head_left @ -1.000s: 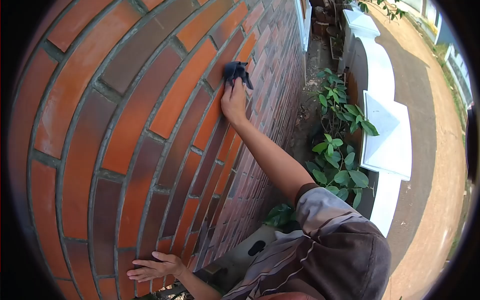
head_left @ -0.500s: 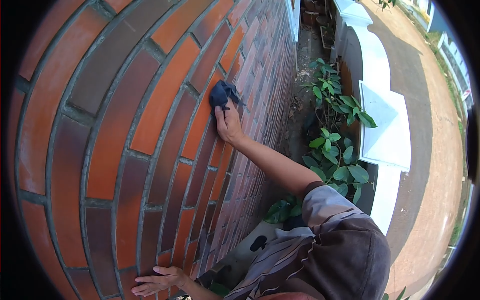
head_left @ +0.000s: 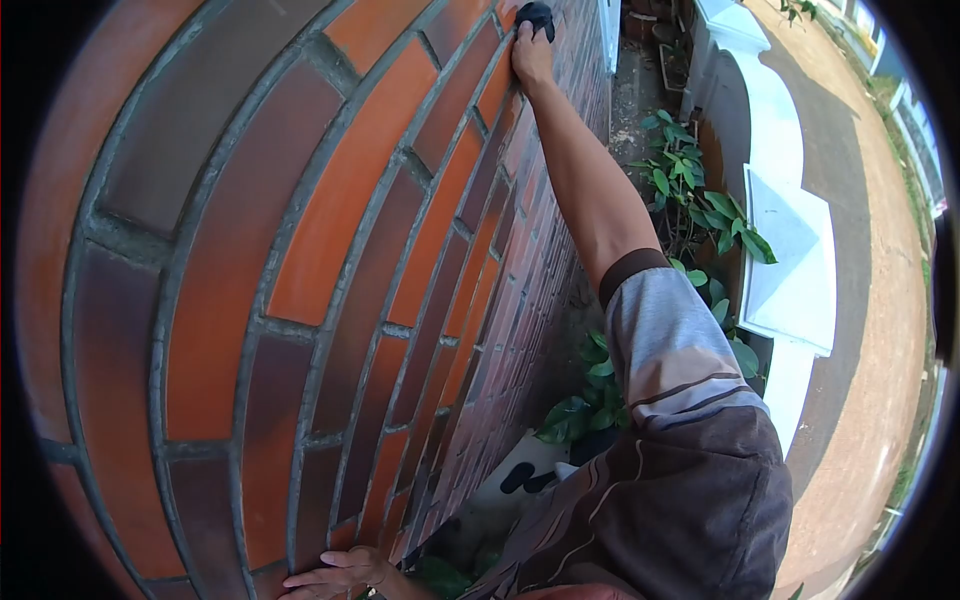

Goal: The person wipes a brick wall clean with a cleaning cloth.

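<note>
A brick-faced wall (head_left: pixel 340 240) of orange and dark brown tiles with grey joints fills the left and middle. My right hand (head_left: pixel 532 58) is at the top centre, at the end of my outstretched arm, with its fingers closed on a dark cloth (head_left: pixel 536 20) pressed against the wall. Low on the wall, at the bottom edge, my left hand (head_left: pixel 345 573) rests with its fingers spread and nothing in them.
Right of the wall runs a narrow strip of soil with leafy plants (head_left: pixel 690 190). Beyond it stands a white boundary wall (head_left: pixel 790 250) with a pointed pillar cap, then a dirt road (head_left: pixel 880 300). A light ledge (head_left: pixel 500 490) with dark openings shows below.
My right hand has moved up and further along the wall with the cloth, and my arm is straighter. My left hand stays on the wall, slightly lower and further right in view.
</note>
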The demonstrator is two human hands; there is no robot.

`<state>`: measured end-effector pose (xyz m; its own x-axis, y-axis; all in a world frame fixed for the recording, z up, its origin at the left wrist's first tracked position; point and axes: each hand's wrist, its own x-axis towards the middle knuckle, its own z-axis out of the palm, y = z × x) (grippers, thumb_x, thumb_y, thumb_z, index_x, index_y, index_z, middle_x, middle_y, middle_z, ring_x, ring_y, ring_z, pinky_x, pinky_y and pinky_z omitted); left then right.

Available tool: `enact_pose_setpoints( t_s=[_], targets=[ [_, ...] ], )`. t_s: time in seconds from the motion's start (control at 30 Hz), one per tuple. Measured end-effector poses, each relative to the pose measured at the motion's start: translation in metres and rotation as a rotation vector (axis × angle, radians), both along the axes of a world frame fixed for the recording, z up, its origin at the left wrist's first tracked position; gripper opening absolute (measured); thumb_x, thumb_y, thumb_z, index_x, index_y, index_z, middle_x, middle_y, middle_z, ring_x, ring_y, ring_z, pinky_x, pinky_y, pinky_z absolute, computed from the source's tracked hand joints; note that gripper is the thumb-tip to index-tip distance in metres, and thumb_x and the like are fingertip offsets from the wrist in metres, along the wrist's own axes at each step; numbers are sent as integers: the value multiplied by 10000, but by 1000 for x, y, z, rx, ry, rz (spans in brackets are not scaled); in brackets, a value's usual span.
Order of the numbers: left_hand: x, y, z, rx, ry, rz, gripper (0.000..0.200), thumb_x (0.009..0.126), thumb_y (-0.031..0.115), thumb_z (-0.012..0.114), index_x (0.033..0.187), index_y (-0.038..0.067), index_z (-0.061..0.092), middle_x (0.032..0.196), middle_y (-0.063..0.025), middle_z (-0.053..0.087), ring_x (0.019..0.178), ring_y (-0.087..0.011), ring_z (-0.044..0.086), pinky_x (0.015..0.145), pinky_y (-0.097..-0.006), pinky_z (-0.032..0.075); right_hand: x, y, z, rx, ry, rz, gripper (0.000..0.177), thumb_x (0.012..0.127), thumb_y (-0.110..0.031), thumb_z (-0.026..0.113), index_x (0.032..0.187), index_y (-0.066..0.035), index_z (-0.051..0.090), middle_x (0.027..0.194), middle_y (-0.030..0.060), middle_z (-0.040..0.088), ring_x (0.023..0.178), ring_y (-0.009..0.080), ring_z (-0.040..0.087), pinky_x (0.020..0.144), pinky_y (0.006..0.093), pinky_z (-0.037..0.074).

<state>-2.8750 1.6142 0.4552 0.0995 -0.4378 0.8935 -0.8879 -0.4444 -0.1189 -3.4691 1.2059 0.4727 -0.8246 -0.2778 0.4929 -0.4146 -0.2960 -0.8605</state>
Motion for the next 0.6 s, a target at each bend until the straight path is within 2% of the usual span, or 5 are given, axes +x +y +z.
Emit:
enact_pose_setpoints(
  t_s=[0.17,0.3,0.47,0.5,0.6],
  targets=[
    [1,-2,1,-32,-23,-32,653,1017,349,307,1497,-77,181,1556,-338,7,1452,-486,-17,1139,-619,24,110,87,-52,77,24,61,316,996,-264,435,1083,31,506,967,339,599,933,519,571,786,523,436],
    [1,-6,0,-61,-63,-81,651,1017,349,307,1496,-76,186,1558,-333,11,1453,-481,-15,1140,-615,26,180,148,-122,-119,247,167,322,997,-191,456,1253,0,499,1157,248,595,1067,416,573,935,391,426],
    [3,-12,-2,-77,-109,-144,649,1016,349,306,1495,-74,192,1560,-328,16,1455,-475,-11,1143,-611,28,110,89,-79,-136,19,200,371,1002,-247,427,1247,19,510,1158,254,605,1098,414,569,955,417,415],
    [3,-15,-2,-80,-110,-150,648,1016,349,306,1495,-74,193,1560,-326,17,1455,-474,-11,1143,-610,28,82,72,-67,70,-59,154,422,1001,-314,403,1214,30,523,1149,283,606,1096,448,562,937,456,418],
    [3,-18,-4,-75,-125,-161,647,1016,349,306,1494,-73,197,1561,-323,20,1456,-470,-9,1144,-607,30,21,35,-30,201,-117,58,519,979,-400,387,1245,18,540,1194,302,597,1154,474,533,982,474,396]
  ],
)
